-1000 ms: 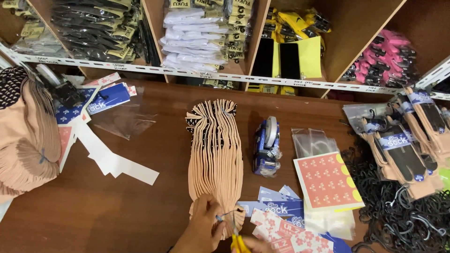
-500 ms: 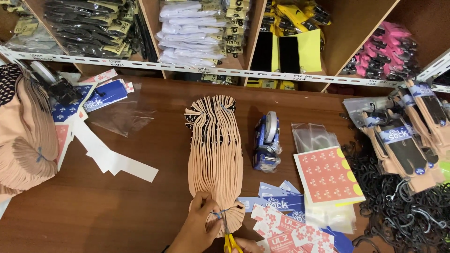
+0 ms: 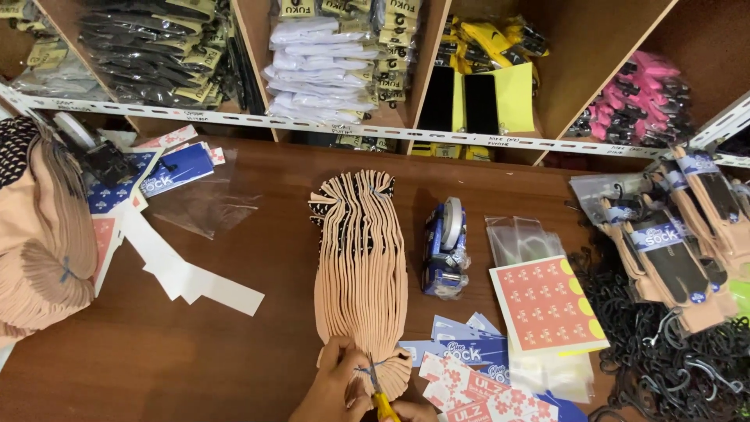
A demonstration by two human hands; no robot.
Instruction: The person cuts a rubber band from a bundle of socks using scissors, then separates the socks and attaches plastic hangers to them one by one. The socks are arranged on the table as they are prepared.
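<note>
Sock bundle (image 3: 361,266) — peach, dark-patterned at the tops, lying lengthwise at centre of the worktop (image 3: 234,367), toes toward 6 o'clock where a thin tie cinches them. Probably laid flat so the tie end faces the person.

Left hand (image 3: 332,383) — at the bundle's 6 o'clock end, fingers pressed on the toes, apparently steadying them; grip pressed together on the bundle.

Right hand (image 3: 410,412) — only a sliver shows at the bottom edge, with yellow-handled scissors (image 3: 380,397) whose blades point up at the tie. Whether its grip is spread or pressed together cannot be told.

Tape dispenser (image 3: 445,246) — blue, just beside the bundle at 3 o'clock, within easy reach.

Card labels (image 3: 469,375) — loose, at 4 o'clock, touching the bundle's toe end; a red sheet (image 3: 547,305) lies beyond.

Second sock stack (image 3: 39,234) — well apart at 9 o'clock, at the left edge.

Paper strips (image 3: 187,277) — at 9 to 10 o'clock.

Hooks (image 3: 672,352) — black tangle at 3 o'clock, far right.

Open room — bare wood at 7 to 8 o'clock; the right side is crowded.
</note>
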